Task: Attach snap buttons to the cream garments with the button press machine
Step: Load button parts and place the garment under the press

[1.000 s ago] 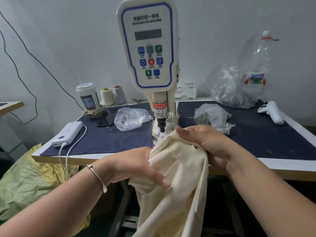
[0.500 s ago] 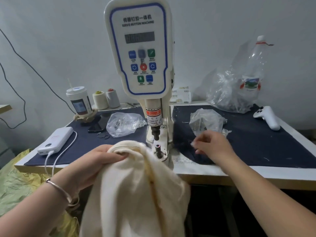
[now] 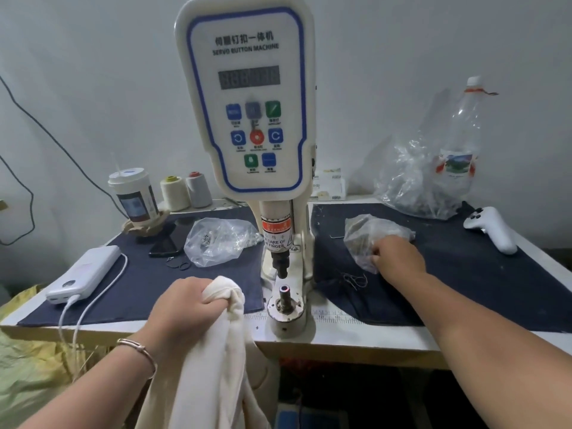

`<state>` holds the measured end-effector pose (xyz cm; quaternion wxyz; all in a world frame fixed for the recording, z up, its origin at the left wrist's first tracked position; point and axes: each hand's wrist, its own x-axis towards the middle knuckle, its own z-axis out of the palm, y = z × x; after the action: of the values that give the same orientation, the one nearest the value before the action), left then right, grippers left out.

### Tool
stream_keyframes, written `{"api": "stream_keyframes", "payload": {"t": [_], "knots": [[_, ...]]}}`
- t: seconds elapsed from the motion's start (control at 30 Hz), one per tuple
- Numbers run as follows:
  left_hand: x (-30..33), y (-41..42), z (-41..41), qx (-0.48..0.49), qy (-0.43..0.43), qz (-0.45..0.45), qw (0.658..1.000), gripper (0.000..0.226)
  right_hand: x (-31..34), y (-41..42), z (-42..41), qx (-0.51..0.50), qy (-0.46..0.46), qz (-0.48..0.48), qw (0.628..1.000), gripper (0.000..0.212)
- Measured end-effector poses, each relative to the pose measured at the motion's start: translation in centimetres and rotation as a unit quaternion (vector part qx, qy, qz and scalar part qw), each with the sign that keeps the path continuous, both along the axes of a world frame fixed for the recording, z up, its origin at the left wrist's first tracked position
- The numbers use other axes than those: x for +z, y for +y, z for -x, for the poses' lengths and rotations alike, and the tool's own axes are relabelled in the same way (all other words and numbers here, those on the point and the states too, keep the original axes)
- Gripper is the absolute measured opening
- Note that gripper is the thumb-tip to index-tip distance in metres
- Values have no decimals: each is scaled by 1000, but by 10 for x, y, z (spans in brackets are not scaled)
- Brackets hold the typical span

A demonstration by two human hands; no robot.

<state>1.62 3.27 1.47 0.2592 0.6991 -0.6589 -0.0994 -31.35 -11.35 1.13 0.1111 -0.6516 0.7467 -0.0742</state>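
while the left hand point(image 3: 185, 308) holds its grip clamped round a bunched fold of the cream garment point(image 3: 216, 351), the rest of the cloth hangs below the front edge of the surface point(image 3: 356, 335), just left of the press machine point(image 3: 247, 100). the gathered fold sits beside the lower die post point(image 3: 284, 294), not on it.

handling, as judged: the garment looks soft, limp and light. it creases readily under the fingers and drapes with no stiffness, so it will not hold a position unaided. it should be taken close to the spot meant for the snap, with the cloth drawn flat and single-layered over the post. a bunched grip such as this one risks pressing through extra layers. the hanging weight may drag the cloth off the die unless it is supported.

appearance: plain cream knit or woven cloth, matte, no print seen. no snap shows on the visible part. seams and edges are lost in the folds.

the right hand point(image 3: 396, 258) rests at a small clear plastic bag point(image 3: 371, 236) on the dark mat point(image 3: 464, 274), fingers curled into the film. whether it pinches the bag itself or a part inside cannot be told. a second clear bag point(image 3: 216, 239) lies left of the machine column.

the punch point(image 3: 280, 264) stands above the post, with a gap between them and nothing loaded.
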Motion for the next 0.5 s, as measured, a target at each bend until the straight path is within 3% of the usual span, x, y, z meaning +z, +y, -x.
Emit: {"api": "stream_keyframes", "payload": {"t": [0.07, 0.2, 0.37, 0.5], "knots": [[-10, -9, 1, 9, -102, 13, 995, 31, -3, -6, -1, -27, -22, -11, 999, 32], [-31, -20, 5, 19, -227, 32, 973, 50, -20, -1, -3, -34, -47, 107, 993, 18], [-41, -28, 0, 9, -278, 40, 960, 58, -26, 0, -2, -33, -84, 148, 985, 15], [-46, -25, 4, 25, -262, 38, 964, 51, -26, 0, 0, -26, -88, 148, 985, 14]]}}
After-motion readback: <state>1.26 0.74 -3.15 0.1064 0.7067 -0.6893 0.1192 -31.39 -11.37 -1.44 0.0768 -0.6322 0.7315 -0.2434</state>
